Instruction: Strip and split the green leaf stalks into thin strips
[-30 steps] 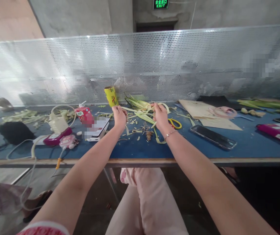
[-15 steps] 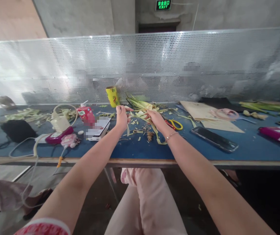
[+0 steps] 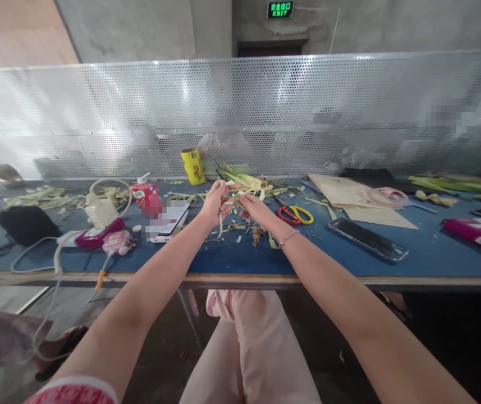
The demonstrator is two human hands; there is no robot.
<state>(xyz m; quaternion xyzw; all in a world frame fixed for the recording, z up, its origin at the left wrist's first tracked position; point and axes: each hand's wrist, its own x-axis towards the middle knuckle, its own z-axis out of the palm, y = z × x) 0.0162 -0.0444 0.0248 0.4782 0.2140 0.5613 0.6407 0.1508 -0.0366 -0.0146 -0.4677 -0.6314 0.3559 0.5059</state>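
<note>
One pale husk strip point(image 3: 235, 198) pinched in the fingers of one left hand point(image 3: 215, 204) and one right hand point(image 3: 257, 210), held left of one pair of scissors point(image 3: 301, 215), one yellow can point(image 3: 193, 167) and one red bottle point(image 3: 147, 198) set farther left, one dark phone point(image 3: 367, 239) laid near their right.

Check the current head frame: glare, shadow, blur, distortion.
Head view, all: glare streaks and blocky patches on the metal screen; deep shadow under the table at right; leaf strips between left hand and right hand soft; forearms look stretched, likely wide lens.
</note>
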